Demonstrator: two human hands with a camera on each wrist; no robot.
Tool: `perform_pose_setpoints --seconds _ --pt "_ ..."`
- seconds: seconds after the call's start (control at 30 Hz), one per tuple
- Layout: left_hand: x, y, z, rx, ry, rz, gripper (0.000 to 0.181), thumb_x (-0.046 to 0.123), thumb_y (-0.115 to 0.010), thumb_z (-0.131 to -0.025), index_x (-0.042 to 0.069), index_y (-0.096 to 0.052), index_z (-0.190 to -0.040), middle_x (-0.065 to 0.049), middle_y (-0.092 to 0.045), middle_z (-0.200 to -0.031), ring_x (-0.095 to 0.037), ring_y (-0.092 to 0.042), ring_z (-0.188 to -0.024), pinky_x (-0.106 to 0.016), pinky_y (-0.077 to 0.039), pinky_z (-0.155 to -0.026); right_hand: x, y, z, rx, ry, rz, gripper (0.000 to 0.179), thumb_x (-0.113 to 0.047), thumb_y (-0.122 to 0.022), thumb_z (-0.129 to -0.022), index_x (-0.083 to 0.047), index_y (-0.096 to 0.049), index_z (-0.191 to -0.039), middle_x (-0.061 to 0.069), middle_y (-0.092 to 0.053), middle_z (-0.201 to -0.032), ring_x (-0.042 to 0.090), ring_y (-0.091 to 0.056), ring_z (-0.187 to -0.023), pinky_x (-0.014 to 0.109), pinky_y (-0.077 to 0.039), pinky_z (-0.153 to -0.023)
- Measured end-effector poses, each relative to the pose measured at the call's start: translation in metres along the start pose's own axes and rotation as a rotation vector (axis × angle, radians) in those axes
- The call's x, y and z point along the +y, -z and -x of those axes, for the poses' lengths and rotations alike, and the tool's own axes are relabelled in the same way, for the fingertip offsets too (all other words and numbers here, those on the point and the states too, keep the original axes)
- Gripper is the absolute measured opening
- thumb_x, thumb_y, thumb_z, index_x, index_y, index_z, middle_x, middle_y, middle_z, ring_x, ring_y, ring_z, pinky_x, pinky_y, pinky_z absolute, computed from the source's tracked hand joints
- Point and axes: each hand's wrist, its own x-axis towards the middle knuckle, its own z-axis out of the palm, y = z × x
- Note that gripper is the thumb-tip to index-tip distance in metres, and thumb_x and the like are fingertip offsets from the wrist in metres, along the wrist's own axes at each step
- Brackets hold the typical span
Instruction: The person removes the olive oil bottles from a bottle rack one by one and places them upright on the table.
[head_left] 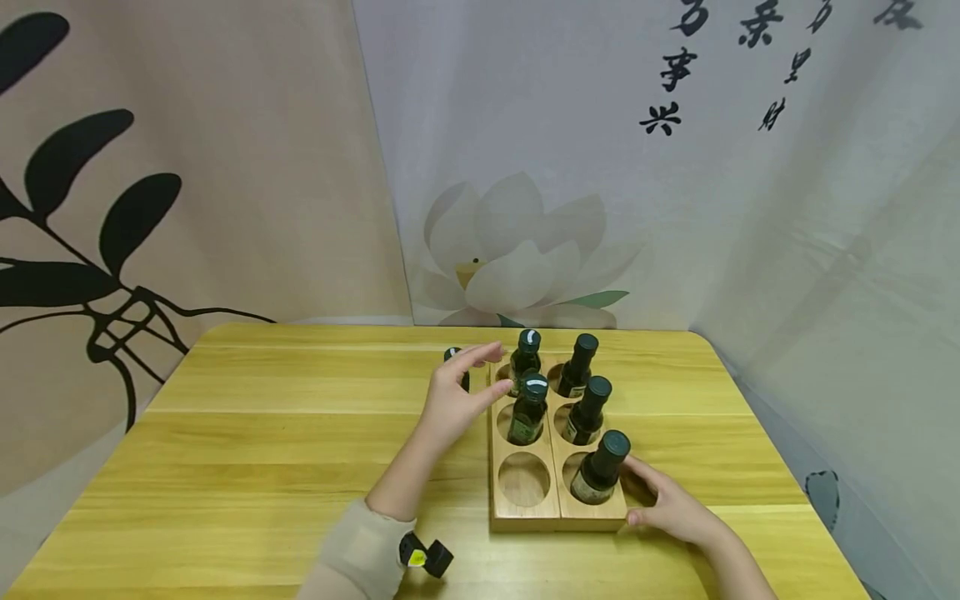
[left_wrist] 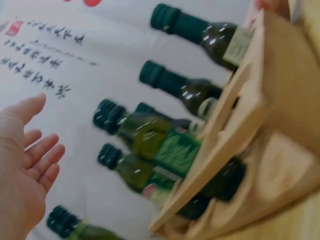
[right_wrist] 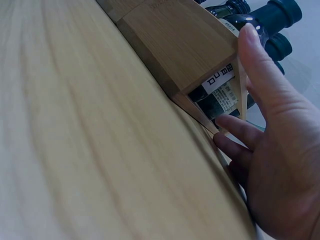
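Observation:
A wooden bottle rack (head_left: pixel 521 525) stands on the table with two columns of round holes. Its right column holds three dark bottles with tall caps, the nearest bottle (head_left: pixel 597 471) at the front. Two green bottles fill the middle and back of the left column, the middle green bottle (head_left: pixel 528 412) showing a green label. The front left hole (head_left: pixel 523 480) shows bare wood. My left hand (head_left: pixel 457 400) hovers at the rack's left side, holding nothing, fingers spread from the thumb. At the front right corner, my right hand (head_left: pixel 671 504) rests with loosely extended fingers against the rack's side.
Another green bottle (head_left: pixel 453 357) stands left of the rack, partly hidden behind my left hand. The wooden table (head_left: pixel 262 467) reaches back to a printed cloth (head_left: pixel 540 125). More cloth (head_left: pixel 847 375) hangs along the right.

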Motion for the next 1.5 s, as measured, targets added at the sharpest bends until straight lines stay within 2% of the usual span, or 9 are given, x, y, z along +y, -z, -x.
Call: perform_pose_setpoints --seconds 0.13,0.23,0.5,0.67,0.77,1.0,1.1,1.23,1.5 --pt "-0.022 -0.017 0.006 -0.028 0.057 0.011 0.049 0.007 -0.08 -0.078 -0.001 -0.062 -0.123 -0.008 -0.066 -0.114 -0.021 -0.059 -0.106 -0.044 -0.044 -0.095 0.0 0.0 0.0 0.002 -0.009 0.004 0.088 -0.033 -0.075 -0.082 0.01 -0.03 -0.144 0.034 -0.035 -0.141 -0.005 -0.03 -0.127 0.014 -0.024 -0.1" --pt "-0.029 -0.027 0.01 -0.048 0.08 0.013 0.051 0.012 -0.08 -0.079 0.0 -0.061 -0.124 -0.003 -0.065 -0.116 -0.017 -0.058 -0.108 -0.042 -0.043 -0.097 0.0 0.0 0.001 0.003 -0.015 -0.001 0.088 -0.034 -0.075 -0.083 0.01 -0.03 -0.144 0.034 -0.035 -0.141 -0.006 -0.029 -0.127 0.014 -0.025 -0.1" --pt "-0.045 -0.045 0.02 -0.069 0.134 -0.007 0.051 0.019 -0.079 -0.081 0.003 -0.061 -0.127 -0.004 -0.065 -0.112 -0.02 -0.058 -0.102 -0.053 -0.045 -0.088 0.001 0.0 0.0 -0.005 -0.006 -0.023 0.088 -0.034 -0.074 -0.083 0.011 -0.029 -0.144 0.036 -0.034 -0.141 -0.005 -0.03 -0.127 0.013 -0.025 -0.1" --pt "-0.051 -0.053 0.021 -0.045 0.136 0.0 0.046 0.018 -0.076 -0.083 0.004 -0.063 -0.125 -0.006 -0.066 -0.108 -0.022 -0.059 -0.098 -0.05 -0.048 -0.086 0.001 0.0 0.0 -0.003 -0.008 -0.023 0.088 -0.034 -0.075 -0.083 0.011 -0.029 -0.144 0.035 -0.034 -0.141 -0.006 -0.03 -0.126 0.014 -0.025 -0.1" --pt "-0.053 -0.055 0.021 -0.03 0.128 0.024 0.042 0.016 -0.075 -0.084 0.003 -0.064 -0.122 -0.006 -0.066 -0.106 -0.022 -0.059 -0.097 -0.05 -0.05 -0.081 0.0 0.001 0.0 0.006 -0.002 -0.011 0.087 -0.034 -0.075 -0.083 0.009 -0.031 -0.144 0.034 -0.036 -0.14 -0.005 -0.031 -0.126 0.014 -0.025 -0.1" --pt "-0.017 -0.05 0.016 -0.026 0.153 0.027 0.036 -0.002 -0.072 -0.083 -0.007 -0.063 -0.117 -0.017 -0.066 -0.103 -0.034 -0.059 -0.095 -0.046 -0.051 -0.08 0.0 0.002 0.0 0.001 -0.009 -0.007 0.088 -0.037 -0.073 -0.084 0.011 -0.03 -0.144 0.034 -0.035 -0.141 -0.005 -0.031 -0.126 0.014 -0.025 -0.1" --pt "-0.032 -0.053 0.018 -0.018 0.16 0.047 0.037 -0.001 -0.073 -0.082 -0.006 -0.064 -0.117 -0.016 -0.066 -0.103 -0.033 -0.059 -0.095 -0.055 -0.048 -0.08 0.0 0.002 0.0 0.0 -0.011 -0.008 0.088 -0.037 -0.073 -0.084 0.011 -0.029 -0.144 0.034 -0.035 -0.141 -0.005 -0.03 -0.127 0.014 -0.025 -0.1" --pt "-0.043 -0.054 0.018 -0.004 0.144 0.037 0.037 0.005 -0.074 -0.083 -0.001 -0.065 -0.118 -0.011 -0.067 -0.104 -0.027 -0.06 -0.095 -0.055 -0.048 -0.082 0.0 0.001 0.0 0.0 -0.019 -0.01 0.089 -0.037 -0.073 -0.083 0.011 -0.029 -0.144 0.035 -0.034 -0.141 -0.006 -0.029 -0.126 0.013 -0.024 -0.1" --pt "-0.027 -0.044 0.009 0.021 0.098 0.026 0.038 0.016 -0.076 -0.083 0.005 -0.067 -0.119 -0.007 -0.067 -0.111 -0.019 -0.062 -0.098 -0.049 -0.049 -0.086 0.0 0.001 0.001 -0.005 -0.024 -0.004 0.088 -0.036 -0.073 -0.084 0.01 -0.029 -0.144 0.034 -0.034 -0.142 -0.007 -0.028 -0.127 0.013 -0.024 -0.1"
